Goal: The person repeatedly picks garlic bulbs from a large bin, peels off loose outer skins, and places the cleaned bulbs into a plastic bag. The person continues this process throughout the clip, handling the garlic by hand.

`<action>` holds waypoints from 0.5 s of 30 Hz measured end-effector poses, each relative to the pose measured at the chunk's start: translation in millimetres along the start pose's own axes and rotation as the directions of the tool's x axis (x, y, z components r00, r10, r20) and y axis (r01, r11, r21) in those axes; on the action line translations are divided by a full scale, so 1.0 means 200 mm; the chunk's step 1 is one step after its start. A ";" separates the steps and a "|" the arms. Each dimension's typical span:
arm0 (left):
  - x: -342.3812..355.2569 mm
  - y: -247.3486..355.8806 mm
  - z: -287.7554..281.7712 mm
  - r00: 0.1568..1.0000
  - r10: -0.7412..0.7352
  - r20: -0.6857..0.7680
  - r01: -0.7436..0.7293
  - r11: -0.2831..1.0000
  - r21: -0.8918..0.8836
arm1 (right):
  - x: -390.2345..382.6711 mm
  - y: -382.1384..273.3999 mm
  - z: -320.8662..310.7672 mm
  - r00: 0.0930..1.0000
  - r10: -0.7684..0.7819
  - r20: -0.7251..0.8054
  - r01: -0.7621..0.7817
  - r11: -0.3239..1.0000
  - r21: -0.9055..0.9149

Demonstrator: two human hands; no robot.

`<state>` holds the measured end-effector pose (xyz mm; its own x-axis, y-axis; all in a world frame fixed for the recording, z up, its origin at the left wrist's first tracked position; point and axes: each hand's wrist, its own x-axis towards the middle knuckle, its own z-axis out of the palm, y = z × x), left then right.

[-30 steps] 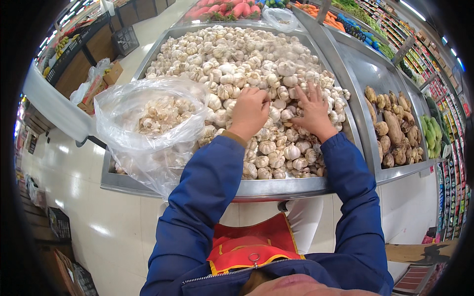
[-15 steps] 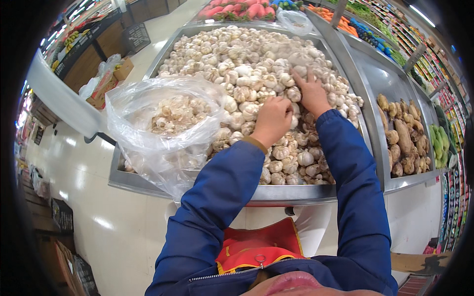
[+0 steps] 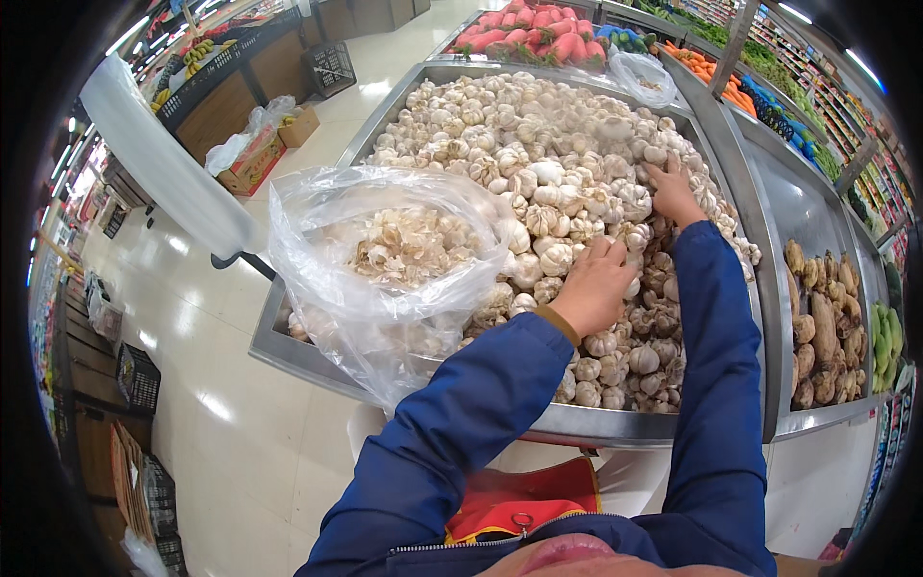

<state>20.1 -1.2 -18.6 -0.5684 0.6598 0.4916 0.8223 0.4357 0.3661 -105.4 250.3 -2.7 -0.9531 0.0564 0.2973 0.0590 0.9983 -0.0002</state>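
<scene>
A broad heap of whitish garlic bulbs (image 3: 538,173) fills a metal display bin (image 3: 615,423). My left hand (image 3: 594,287) lies low over the near middle of the heap, its fingers curled round a garlic bulb (image 3: 632,287) that shows partly beside the fingertips. Farther off and to the right, my right hand (image 3: 676,195) reaches into the heap with thumb and fingers apart, touching bulbs; its fingertips are partly hidden among them. On the bin's left side rests an open clear plastic bag (image 3: 317,288) holding loose garlic skins (image 3: 409,245).
A pale plastic roll (image 3: 163,154) on a dark holder juts out at the bin's left corner. Brown root vegetables (image 3: 822,327) fill a compartment to the right. Red radishes (image 3: 538,34) lie beyond the far edge, near another clear bag (image 3: 644,77).
The whole view has shifted, so the bin sits lower and farther right in the picture. Over the heap, my right hand has moved slightly farther away and my left slightly nearer, widening their gap.
</scene>
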 end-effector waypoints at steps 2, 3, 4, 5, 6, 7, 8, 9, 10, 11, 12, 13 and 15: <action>-0.01 0.00 0.00 0.998 -0.001 0.063 0.001 1.000 0.004 | -0.07 0.02 -0.09 0.992 -0.040 0.123 0.025 0.993 0.115; -0.01 -0.01 0.00 0.998 0.006 0.066 -0.006 1.000 -0.005 | -0.16 0.03 -0.12 0.994 -0.107 0.031 0.105 0.993 0.062; -0.01 -0.01 0.00 0.997 0.016 0.070 -0.015 1.000 -0.015 | -0.24 0.06 -0.18 0.989 -0.137 -0.062 0.142 0.987 0.080; -0.01 -0.01 0.00 0.997 0.011 0.076 -0.011 1.000 -0.006 | -0.32 0.10 -0.24 0.978 -0.156 -0.141 0.166 0.984 0.062; -0.01 -0.01 0.00 0.998 0.003 0.066 -0.002 1.000 -0.022 | -0.40 0.14 -0.29 0.935 -0.232 -0.267 0.251 0.967 0.036; 0.00 -0.01 0.00 0.998 -0.001 0.059 0.003 0.999 -0.038 | -0.49 0.19 -0.32 0.952 -0.132 -0.277 0.136 0.991 -0.006; 0.00 -0.01 0.00 0.999 -0.003 0.052 0.006 0.999 -0.052 | -0.58 0.27 -0.35 0.936 -0.092 -0.340 0.079 0.996 -0.051; 0.00 0.00 0.01 0.997 -0.020 0.078 0.023 0.999 -0.046 | -0.65 0.35 -0.38 0.887 -0.123 -0.444 0.066 0.987 -0.143; 0.00 0.00 0.01 0.997 -0.017 0.079 0.022 0.998 -0.056 | -0.71 0.43 -0.37 0.922 0.029 -0.385 -0.066 0.994 -0.084; 0.00 0.01 0.01 0.996 -0.018 0.082 0.024 0.998 -0.064 | -0.76 0.49 -0.33 0.924 0.113 -0.365 -0.151 0.986 -0.077; 0.00 0.01 0.01 0.996 -0.021 0.085 0.027 0.997 -0.072 | -0.80 0.54 -0.28 0.915 0.240 -0.325 -0.287 0.952 -0.105; 0.01 0.02 0.01 0.994 -0.023 0.104 0.028 0.999 -0.039 | -0.83 0.56 -0.21 0.947 0.248 -0.203 -0.217 0.962 0.164; 0.01 0.02 0.02 0.995 -0.027 0.094 0.030 0.999 -0.037 | -0.87 0.56 -0.11 0.946 0.312 -0.086 -0.250 0.875 0.415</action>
<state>22.8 3.5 -18.8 -0.5851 0.7026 0.4050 0.8031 0.4326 0.4098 74.1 352.4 -33.0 -0.8578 0.3631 0.3638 0.1672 0.8664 -0.4705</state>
